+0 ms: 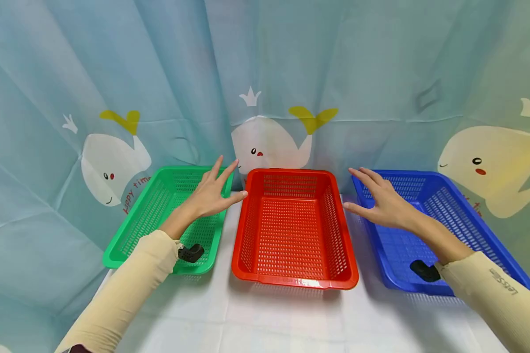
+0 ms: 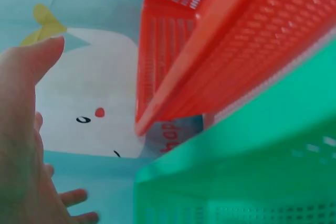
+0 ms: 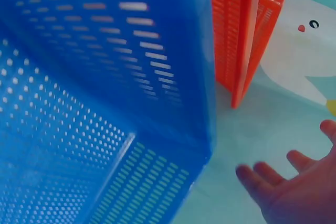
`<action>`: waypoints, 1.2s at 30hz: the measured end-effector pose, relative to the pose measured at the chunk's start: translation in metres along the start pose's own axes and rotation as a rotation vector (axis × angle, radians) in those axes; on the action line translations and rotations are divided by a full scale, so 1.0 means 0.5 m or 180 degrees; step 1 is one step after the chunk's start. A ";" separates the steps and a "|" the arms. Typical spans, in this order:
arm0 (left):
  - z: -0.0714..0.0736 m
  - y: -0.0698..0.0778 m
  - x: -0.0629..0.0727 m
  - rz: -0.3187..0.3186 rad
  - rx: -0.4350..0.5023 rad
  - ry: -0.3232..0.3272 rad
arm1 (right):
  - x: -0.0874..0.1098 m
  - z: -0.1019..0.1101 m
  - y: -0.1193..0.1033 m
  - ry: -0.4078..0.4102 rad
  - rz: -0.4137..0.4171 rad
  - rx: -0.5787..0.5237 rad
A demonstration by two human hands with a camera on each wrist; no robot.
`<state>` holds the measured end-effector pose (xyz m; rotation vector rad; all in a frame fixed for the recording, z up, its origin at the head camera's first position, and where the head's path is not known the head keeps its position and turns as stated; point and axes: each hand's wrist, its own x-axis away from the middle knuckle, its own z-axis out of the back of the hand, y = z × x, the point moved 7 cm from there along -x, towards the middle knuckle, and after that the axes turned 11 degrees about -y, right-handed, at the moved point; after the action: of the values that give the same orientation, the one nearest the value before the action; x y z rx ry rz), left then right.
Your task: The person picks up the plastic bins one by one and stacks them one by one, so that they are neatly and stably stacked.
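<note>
In the head view my left hand [image 1: 209,194] hovers over the right side of a green basket [image 1: 134,230], fingers spread and nothing held. My right hand [image 1: 382,202] is over the left side of a blue basket [image 1: 481,223], its fingers extended and holding nothing. Between the two hands sits a red basket [image 1: 291,235] with a bare mesh floor. The left wrist view shows the left hand [image 2: 26,135] beside the rims of the red and green baskets. In the right wrist view, the right hand [image 3: 304,187] is past the blue basket's rim.
All three baskets stand side by side on a white cloth [image 1: 265,323]. Behind them hangs a light blue curtain [image 1: 291,59] printed with whales. A black wrist device [image 1: 192,253] shows at the left cuff, and another black device [image 1: 425,270] at the right cuff.
</note>
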<state>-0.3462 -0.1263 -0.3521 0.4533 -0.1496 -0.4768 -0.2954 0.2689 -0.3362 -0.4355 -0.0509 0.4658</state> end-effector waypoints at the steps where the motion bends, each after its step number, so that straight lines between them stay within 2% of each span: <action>1: -0.003 0.000 0.000 -0.0018 0.0111 -0.0026 | -0.002 -0.002 -0.003 -0.0011 0.0069 -0.0077; 5: -0.011 0.006 0.001 -0.0112 0.0506 -0.0144 | -0.006 -0.011 -0.007 -0.0111 0.0107 -0.0404; 8: -0.015 0.011 0.001 -0.0191 0.0682 -0.0234 | -0.008 -0.018 -0.010 -0.0240 0.0094 -0.0604; 15: -0.023 0.016 -0.002 -0.0251 0.0884 -0.0480 | -0.009 -0.048 -0.008 -0.0737 -0.0033 -0.1103; 21: -0.039 0.009 -0.004 -0.0113 0.1473 -0.0826 | -0.012 -0.076 0.004 -0.1028 -0.0217 -0.1630; 28: -0.074 0.004 -0.007 -0.0036 0.2141 -0.1234 | -0.011 -0.099 0.014 -0.1263 -0.0342 -0.2087; 32: -0.088 0.006 -0.007 0.0067 0.2511 -0.1354 | -0.010 -0.105 0.012 -0.1334 -0.0374 -0.2263; 36: -0.098 0.005 -0.010 0.0147 0.2675 -0.1421 | -0.008 -0.107 0.011 -0.1347 -0.0380 -0.2372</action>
<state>-0.3376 -0.1032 -0.3948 1.1577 -0.8069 -0.4500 -0.2935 0.2506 -0.3869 -1.0510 -0.6718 0.4040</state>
